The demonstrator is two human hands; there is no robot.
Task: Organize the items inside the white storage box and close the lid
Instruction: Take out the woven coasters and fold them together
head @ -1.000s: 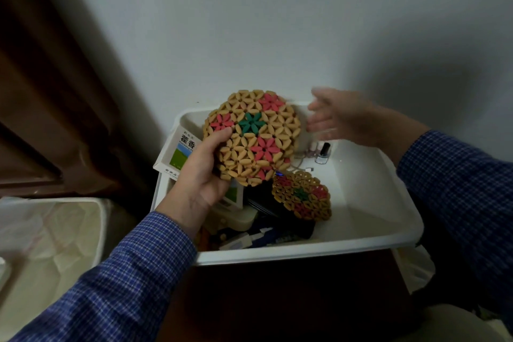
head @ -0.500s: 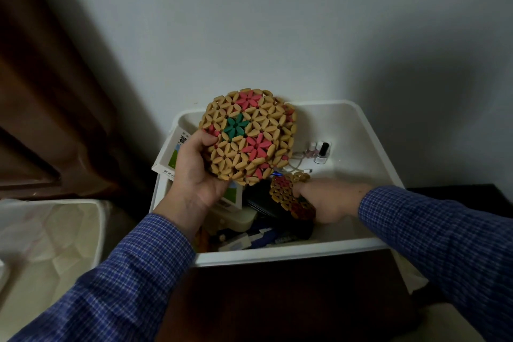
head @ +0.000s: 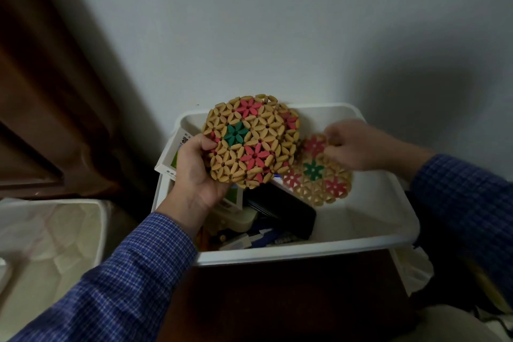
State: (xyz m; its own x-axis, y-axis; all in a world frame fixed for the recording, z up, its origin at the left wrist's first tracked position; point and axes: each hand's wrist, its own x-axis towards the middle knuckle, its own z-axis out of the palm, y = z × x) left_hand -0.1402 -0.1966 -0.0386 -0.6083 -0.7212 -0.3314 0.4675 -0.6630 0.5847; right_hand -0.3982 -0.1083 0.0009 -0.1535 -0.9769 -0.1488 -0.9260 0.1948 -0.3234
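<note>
Grey wall (head: 277, 22) behind; brown curtain (head: 41, 91) at left; lined white bin (head: 55, 230) lower left.

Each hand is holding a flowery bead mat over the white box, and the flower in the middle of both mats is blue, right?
Not quite. In the head view the left hand and right hand each hold a mat over the white box, but the big mat and small mat have green middle flowers, not blue.

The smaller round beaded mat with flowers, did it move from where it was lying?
Yes. The right hand has lifted the smaller round beaded mat up off the black case, toward the white storage box's back right.
</note>
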